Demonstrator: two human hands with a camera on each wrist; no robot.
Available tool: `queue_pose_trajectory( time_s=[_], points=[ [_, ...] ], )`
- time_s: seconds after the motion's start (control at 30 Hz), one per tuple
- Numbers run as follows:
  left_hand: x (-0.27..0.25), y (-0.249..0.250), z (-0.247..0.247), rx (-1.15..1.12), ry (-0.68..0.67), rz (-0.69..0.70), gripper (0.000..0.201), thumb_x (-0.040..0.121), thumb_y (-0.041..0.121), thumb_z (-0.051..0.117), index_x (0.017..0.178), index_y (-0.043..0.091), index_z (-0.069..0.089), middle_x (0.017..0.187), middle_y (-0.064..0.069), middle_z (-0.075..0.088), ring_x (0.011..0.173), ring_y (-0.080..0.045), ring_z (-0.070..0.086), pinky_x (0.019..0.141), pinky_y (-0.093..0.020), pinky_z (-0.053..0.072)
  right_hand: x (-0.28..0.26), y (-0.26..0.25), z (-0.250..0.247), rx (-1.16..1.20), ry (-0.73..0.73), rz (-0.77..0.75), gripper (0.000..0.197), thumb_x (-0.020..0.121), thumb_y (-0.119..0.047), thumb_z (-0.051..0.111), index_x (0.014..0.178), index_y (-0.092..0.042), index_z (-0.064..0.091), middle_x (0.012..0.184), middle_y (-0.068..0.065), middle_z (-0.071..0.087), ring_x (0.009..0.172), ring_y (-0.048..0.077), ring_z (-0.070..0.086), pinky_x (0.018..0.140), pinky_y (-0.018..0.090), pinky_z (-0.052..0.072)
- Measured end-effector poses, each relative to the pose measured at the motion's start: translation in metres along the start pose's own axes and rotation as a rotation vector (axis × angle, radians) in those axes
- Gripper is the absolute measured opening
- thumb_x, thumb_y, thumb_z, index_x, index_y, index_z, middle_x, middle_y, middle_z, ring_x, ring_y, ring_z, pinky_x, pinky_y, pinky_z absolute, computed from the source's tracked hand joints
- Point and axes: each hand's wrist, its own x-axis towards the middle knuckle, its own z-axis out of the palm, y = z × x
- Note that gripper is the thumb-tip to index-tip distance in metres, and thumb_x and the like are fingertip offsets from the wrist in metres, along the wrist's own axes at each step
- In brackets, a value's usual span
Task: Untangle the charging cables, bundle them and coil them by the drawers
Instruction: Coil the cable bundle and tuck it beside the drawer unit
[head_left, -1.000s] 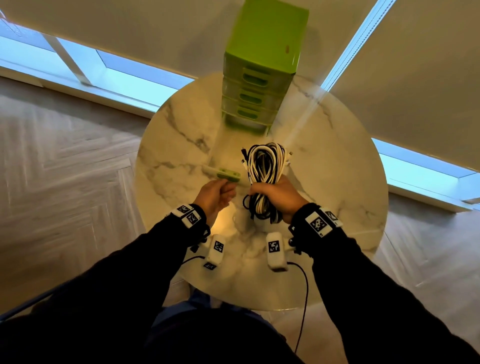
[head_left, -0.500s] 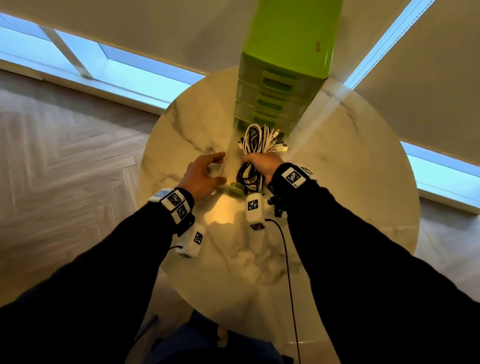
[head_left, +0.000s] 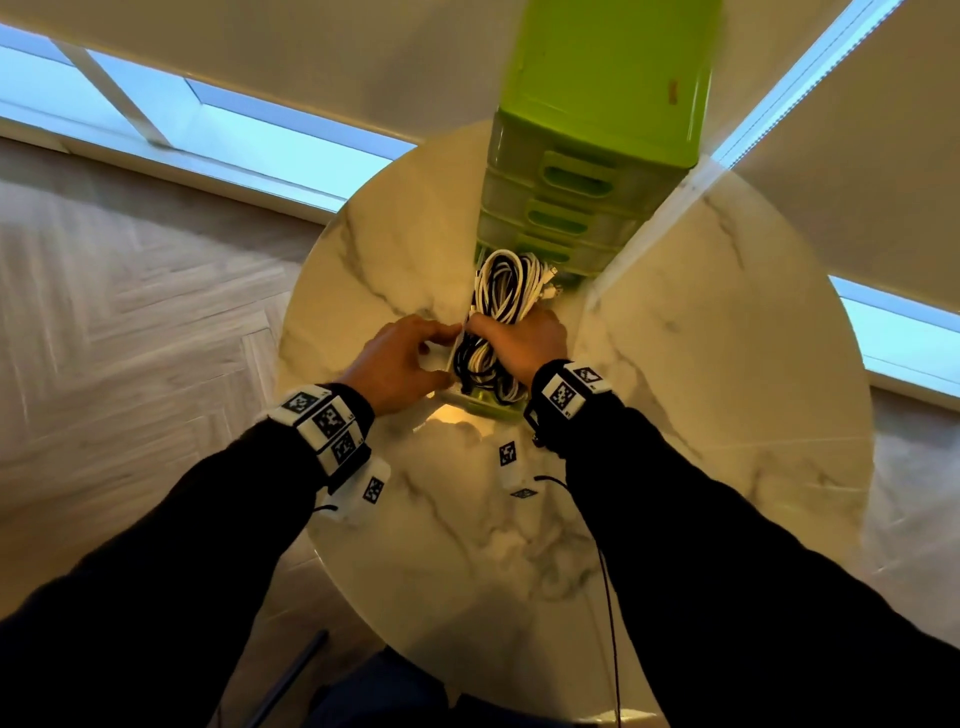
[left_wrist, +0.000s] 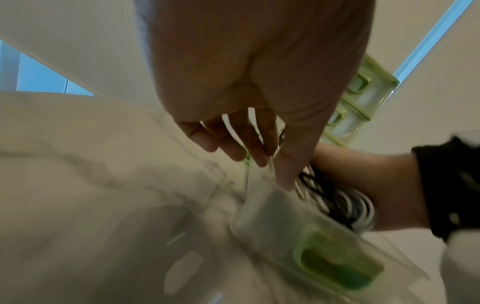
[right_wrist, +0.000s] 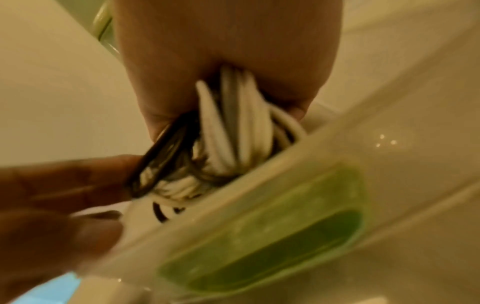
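A coiled bundle of black and white charging cables (head_left: 501, 291) (right_wrist: 233, 133) (left_wrist: 345, 203) hangs from my right hand (head_left: 519, 338) (right_wrist: 221, 61), which grips it around the middle. The bundle's lower loops sit inside a clear drawer with a green handle (head_left: 483, 408) (right_wrist: 259, 236) (left_wrist: 332, 261). That drawer is pulled out from the bottom of the green drawer unit (head_left: 597, 104). My left hand (head_left: 400, 358) (left_wrist: 246, 82) holds the drawer's left wall between thumb and fingers, and its thumb touches the black loops. The bundle's top end lies against the unit's lower drawers.
The drawer unit stands at the far edge of a round marble table (head_left: 727, 364). Window blinds hang behind it. White tagged sensor boxes (head_left: 509, 462) and thin black wires hang under both wrists, above the near half of the table. Wood floor lies to the left.
Both hands moved forward toward the drawer unit. The right hand lowered the bundle into the pulled-out drawer. The left hand, spread half a second ago, now holds the drawer's side.
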Motion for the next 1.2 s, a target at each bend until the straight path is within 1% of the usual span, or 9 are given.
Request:
queue_pose_trajectory(
  time_s=[0.13, 0.27, 0.47, 0.6, 0.73, 0.87, 0.97, 1.1, 1.2],
  points=[
    [0.012, 0.017, -0.012, -0.113, 0.066, 0.004, 0.035, 0.091, 0.035, 0.069, 0.125, 0.028, 0.068, 0.114, 0.01, 0.066, 0.102, -0.009, 0.062, 0.088, -0.024, 0.046, 0.003, 0.003, -0.006, -0.058, -0.077, -0.057, 0.061, 0.077, -0.063, 0.069, 0.121, -0.021, 0.063, 0.122, 0.006, 0.069, 0.111, 0.028, 0.064, 0.092, 0.033, 0.051],
    [0.041, 0.043, -0.007, -0.188, 0.168, 0.093, 0.028, 0.087, 0.04, 0.077, 0.111, 0.026, 0.07, 0.108, 0.009, 0.069, 0.087, -0.004, 0.064, 0.079, -0.012, 0.05, 0.004, 0.005, -0.004, -0.083, -0.039, -0.069, 0.068, 0.078, -0.062, 0.066, 0.127, -0.017, 0.056, 0.119, 0.01, 0.068, 0.107, 0.032, 0.065, 0.086, 0.036, 0.054],
    [0.077, 0.056, 0.012, -0.107, 0.249, 0.168, 0.045, 0.071, 0.039, 0.09, 0.104, 0.02, 0.066, 0.107, 0.005, 0.057, 0.081, -0.002, 0.057, 0.07, -0.003, 0.043, 0.004, 0.01, -0.004, -0.084, -0.041, 0.025, 0.111, 0.081, -0.059, 0.067, 0.155, 0.001, 0.011, 0.138, 0.019, 0.056, 0.12, 0.036, 0.06, 0.089, 0.036, 0.05],
    [0.083, 0.059, 0.018, -0.049, 0.205, 0.188, 0.049, 0.074, 0.037, 0.088, 0.116, 0.019, 0.07, 0.118, 0.001, 0.06, 0.094, -0.011, 0.061, 0.087, -0.019, 0.052, -0.006, 0.02, 0.002, -0.087, 0.033, -0.049, 0.106, 0.086, -0.049, 0.068, 0.151, 0.009, 0.007, 0.14, 0.024, 0.048, 0.123, 0.04, 0.053, 0.093, 0.041, 0.045],
    [0.091, 0.066, 0.021, 0.068, 0.129, 0.178, 0.048, 0.072, 0.045, 0.087, 0.111, 0.02, 0.075, 0.117, -0.003, 0.063, 0.098, -0.021, 0.066, 0.093, -0.039, 0.055, -0.01, 0.033, 0.009, -0.109, 0.2, -0.213, 0.088, 0.086, -0.048, 0.07, 0.136, 0.013, 0.033, 0.131, 0.027, 0.043, 0.119, 0.04, 0.044, 0.103, 0.05, 0.04],
    [0.094, 0.07, 0.019, 0.134, 0.087, 0.184, 0.05, 0.076, 0.05, 0.083, 0.114, 0.018, 0.075, 0.12, -0.003, 0.063, 0.104, -0.023, 0.065, 0.097, -0.04, 0.052, -0.018, 0.036, 0.007, -0.106, 0.217, -0.318, 0.105, 0.089, -0.046, 0.066, 0.153, 0.013, 0.007, 0.16, 0.033, 0.009, 0.151, 0.041, 0.009, 0.125, 0.042, 0.01],
    [0.093, 0.067, 0.017, 0.191, 0.061, 0.23, 0.045, 0.086, 0.043, 0.075, 0.123, 0.017, 0.072, 0.125, -0.006, 0.061, 0.111, -0.024, 0.062, 0.103, -0.038, 0.048, -0.019, 0.038, 0.008, -0.187, 0.224, -0.379, 0.093, 0.094, -0.052, 0.045, 0.153, 0.013, 0.012, 0.161, 0.033, 0.006, 0.153, 0.043, 0.001, 0.125, 0.042, -0.001],
    [0.089, 0.062, 0.016, 0.263, 0.014, 0.311, 0.044, 0.096, 0.036, 0.064, 0.136, 0.015, 0.064, 0.136, -0.011, 0.058, 0.125, -0.028, 0.056, 0.11, -0.029, 0.036, -0.011, 0.038, 0.005, -0.264, 0.155, -0.366, 0.086, 0.101, -0.043, 0.044, 0.155, 0.008, 0.0, 0.163, 0.028, -0.006, 0.153, 0.039, -0.012, 0.123, 0.04, -0.012],
    [0.087, 0.057, 0.01, 0.426, 0.014, 0.315, 0.061, 0.089, 0.059, 0.049, 0.141, 0.029, 0.059, 0.146, -0.001, 0.055, 0.135, -0.032, 0.044, 0.114, -0.044, 0.028, -0.005, 0.038, 0.001, -0.288, 0.1, -0.37, 0.081, 0.099, -0.041, 0.03, 0.155, 0.009, -0.001, 0.163, 0.03, -0.008, 0.152, 0.039, -0.013, 0.124, 0.042, -0.011]
  ],
)
